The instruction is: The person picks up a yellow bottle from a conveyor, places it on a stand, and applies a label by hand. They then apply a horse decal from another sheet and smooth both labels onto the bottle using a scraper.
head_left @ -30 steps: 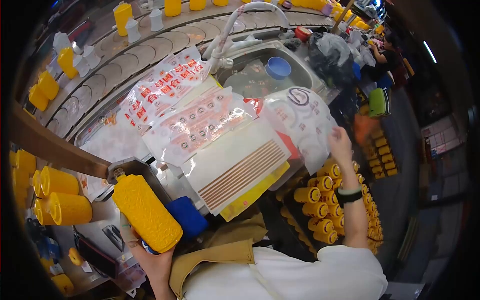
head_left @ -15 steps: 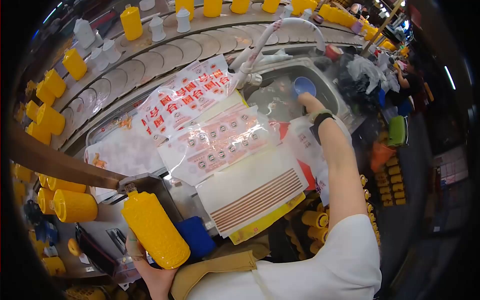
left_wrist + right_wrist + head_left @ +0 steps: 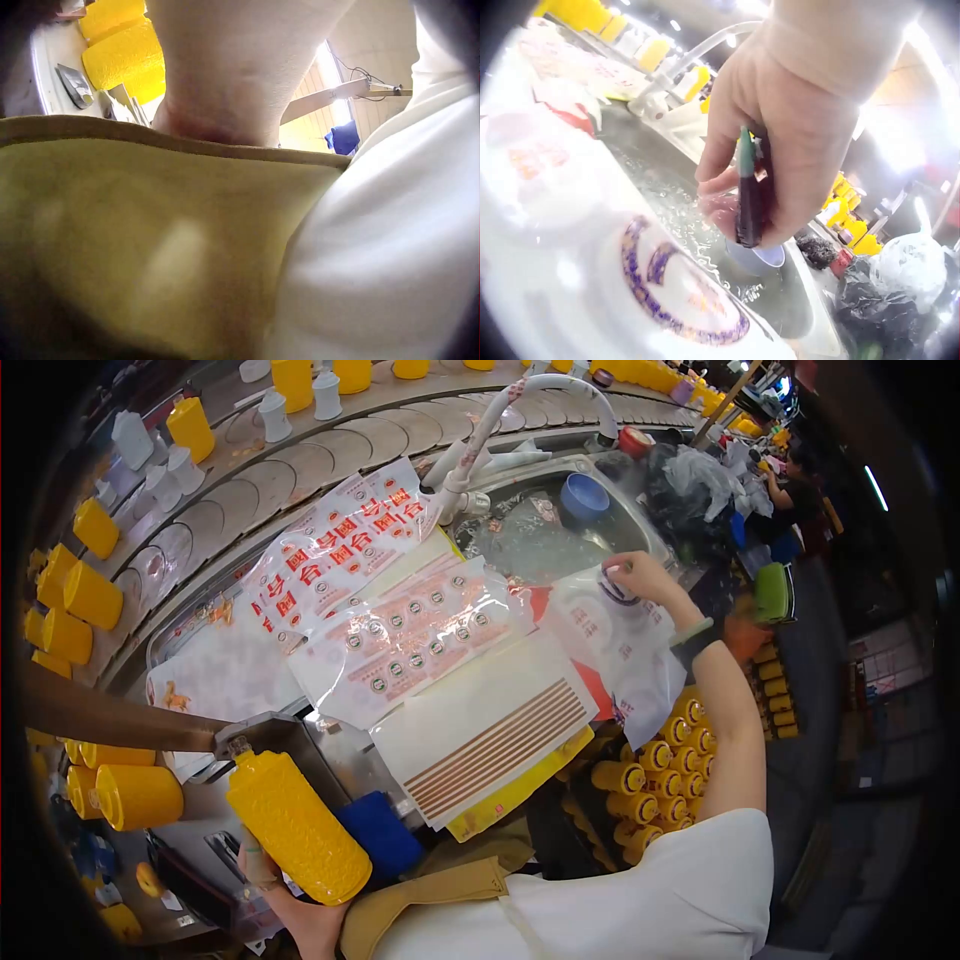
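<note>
My left hand holds the lower end of a yellow embossed bottle, its neck against a metal bracket. The left wrist view shows mainly skin and apron. Over the sink's near edge, my right hand has its fingers bent. In the right wrist view, a thin dark strip with a green end sits between thumb and fingers; what it is I cannot tell. Below the hand lies a glossy transfer sheet with a purple ring print. A blue bowl stands in the sink water.
Printed sheets overlap between bottle and sink, near a faucet. Yellow bottles lie at left; several more fill a rack below right. A conveyor carries bottles behind. Black plastic bags lie right of the sink.
My right hand moved from the transfer sheet's right edge to the blue bowl in the sink, then back over the sheet's upper edge. My left hand keeps its hold on the bottle.
</note>
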{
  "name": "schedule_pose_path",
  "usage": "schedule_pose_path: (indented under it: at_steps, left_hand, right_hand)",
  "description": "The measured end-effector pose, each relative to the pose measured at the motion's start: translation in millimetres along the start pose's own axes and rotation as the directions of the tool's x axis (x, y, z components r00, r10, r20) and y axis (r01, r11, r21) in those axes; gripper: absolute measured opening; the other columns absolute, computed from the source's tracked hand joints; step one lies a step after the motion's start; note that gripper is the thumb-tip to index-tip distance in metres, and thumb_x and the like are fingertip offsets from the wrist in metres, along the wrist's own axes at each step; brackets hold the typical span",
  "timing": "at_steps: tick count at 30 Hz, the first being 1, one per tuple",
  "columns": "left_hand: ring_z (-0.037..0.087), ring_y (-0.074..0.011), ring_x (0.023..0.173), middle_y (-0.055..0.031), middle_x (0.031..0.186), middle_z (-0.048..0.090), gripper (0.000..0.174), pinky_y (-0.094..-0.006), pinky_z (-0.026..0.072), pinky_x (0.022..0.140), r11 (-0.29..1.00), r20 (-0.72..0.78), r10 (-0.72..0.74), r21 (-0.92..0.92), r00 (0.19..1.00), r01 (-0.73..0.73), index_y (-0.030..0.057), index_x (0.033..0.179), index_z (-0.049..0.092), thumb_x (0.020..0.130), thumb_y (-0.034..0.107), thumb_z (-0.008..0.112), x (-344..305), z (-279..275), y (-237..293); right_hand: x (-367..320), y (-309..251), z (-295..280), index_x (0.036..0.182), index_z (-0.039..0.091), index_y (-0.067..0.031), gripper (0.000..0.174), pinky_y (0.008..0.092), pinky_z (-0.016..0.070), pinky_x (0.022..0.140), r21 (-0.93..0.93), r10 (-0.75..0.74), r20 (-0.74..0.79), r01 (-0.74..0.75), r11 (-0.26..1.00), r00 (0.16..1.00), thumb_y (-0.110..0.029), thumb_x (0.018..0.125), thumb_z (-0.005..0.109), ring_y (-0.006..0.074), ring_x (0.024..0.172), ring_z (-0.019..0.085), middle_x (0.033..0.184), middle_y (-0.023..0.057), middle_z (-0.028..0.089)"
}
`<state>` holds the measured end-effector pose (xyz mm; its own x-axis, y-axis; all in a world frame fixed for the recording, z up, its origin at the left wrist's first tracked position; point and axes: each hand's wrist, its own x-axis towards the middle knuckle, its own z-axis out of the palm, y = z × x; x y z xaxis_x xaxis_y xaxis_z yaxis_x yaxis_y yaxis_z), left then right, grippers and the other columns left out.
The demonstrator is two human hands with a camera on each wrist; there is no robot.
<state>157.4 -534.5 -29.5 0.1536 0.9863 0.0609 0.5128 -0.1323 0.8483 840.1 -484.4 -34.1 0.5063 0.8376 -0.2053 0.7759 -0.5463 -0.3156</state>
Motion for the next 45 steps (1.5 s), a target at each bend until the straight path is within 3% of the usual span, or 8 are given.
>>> schedule_pose_path:
  at_steps: [6,20,24,32,36,38,42,45]
  left_hand:
    - [0.04,-0.0269,0.141,-0.0133,0.15,0.033,0.132,-0.0423,0.0339,0.118,1.0,-0.031,0.001,0.02,1.0,-0.001,0.0092,0.164,0.025,0.058,0.028,0.101,-1.6,2.8,-0.6]
    - [0.042,-0.0274,0.139,-0.0149,0.149,0.035,0.126,-0.0423,0.0372,0.114,0.999,-0.024,0.035,0.01,0.999,-0.035,0.0075,0.162,0.029,0.061,0.027,0.099,2.0,4.1,1.0]
    - [0.052,-0.0252,0.134,-0.0114,0.151,0.041,0.127,-0.0414,0.0439,0.112,0.996,-0.01,0.063,0.063,0.998,-0.062,0.0104,0.164,0.022,0.062,0.012,0.097,1.5,2.7,2.8]
    - [0.047,-0.0239,0.137,-0.0109,0.152,0.039,0.128,-0.0407,0.0405,0.114,0.999,0.001,0.041,0.028,0.999,-0.041,0.0076,0.163,0.023,0.061,0.016,0.099,-0.7,2.1,2.8]
    - [0.044,-0.0293,0.139,-0.0168,0.153,0.034,0.127,-0.0424,0.0407,0.113,1.0,0.005,-0.017,0.008,1.0,0.017,0.0049,0.161,0.03,0.059,0.029,0.101,-2.7,-3.7,4.3]
    - [0.04,-0.0305,0.143,-0.0173,0.157,0.03,0.131,-0.0441,0.0385,0.116,0.999,0.075,0.035,-0.006,0.997,-0.034,0.0043,0.162,0.028,0.059,0.036,0.102,-1.7,-10.4,4.4]
    - [0.037,-0.031,0.148,-0.0184,0.161,0.03,0.121,-0.044,0.0339,0.12,0.983,0.116,0.048,-0.18,0.992,-0.026,0.0028,0.163,0.024,0.071,0.041,0.093,2.6,-10.5,8.3]
    - [0.035,-0.0307,0.152,-0.0193,0.164,0.034,0.095,-0.044,0.0272,0.124,0.846,0.106,-0.044,-0.526,0.993,0.094,-0.0009,0.164,0.019,0.092,0.036,0.069,10.8,-4.2,11.4]
  right_hand:
    - [19.9,35.8,20.3,0.115,0.08,-0.0115,0.029,0.0391,0.0546,0.078,-0.035,-0.154,-0.06,0.152,0.988,0.986,-0.025,0.09,0.076,0.029,0.083,0.072,0.095,0.0211,0.075]
    - [21.3,24.8,16.8,0.101,0.078,-0.0024,0.027,0.0322,0.0532,0.067,0.203,0.109,-0.193,-0.069,0.977,0.975,-0.025,0.088,0.077,0.0174,0.071,0.068,0.082,0.0098,0.075]
    - [41.4,32.4,10.3,0.103,0.078,-0.0023,0.029,0.0395,0.0553,0.071,0.308,0.197,-0.267,-0.11,0.945,0.943,-0.026,0.088,0.074,0.028,0.076,0.074,0.087,0.0183,0.077]
    - [36.0,22.1,23.7,0.092,0.081,-0.0063,0.022,0.0399,0.0585,0.082,-0.087,-0.023,-0.097,0.015,0.996,0.995,-0.023,0.077,0.079,0.0333,0.084,0.075,0.086,0.0182,0.077]
    - [38.2,22.1,18.5,0.093,0.08,-0.0049,0.021,0.0372,0.058,0.072,-0.003,0.061,-0.287,-0.065,0.998,0.956,-0.021,0.079,0.08,0.0262,0.077,0.075,0.081,0.0136,0.077]
    - [29.0,7.6,2.6,0.092,0.077,-0.0006,0.019,0.0304,0.0518,0.054,0.387,0.338,-0.291,-0.213,0.897,0.895,-0.019,0.086,0.078,0.0148,0.065,0.067,0.079,0.0067,0.074]
    - [15.5,-19.7,-18.0,0.11,0.071,-0.0028,0.016,0.0265,0.0446,0.051,0.851,0.23,-0.088,-0.047,0.524,0.969,-0.013,0.099,0.068,0.0103,0.058,0.055,0.078,0.0026,0.065]
    - [-18.0,-96.6,-22.9,0.122,0.066,-0.0021,0.024,0.0251,0.047,0.058,0.845,0.033,-0.014,-0.006,0.536,0.999,-0.014,0.101,0.066,0.0107,0.062,0.056,0.083,0.0022,0.064]
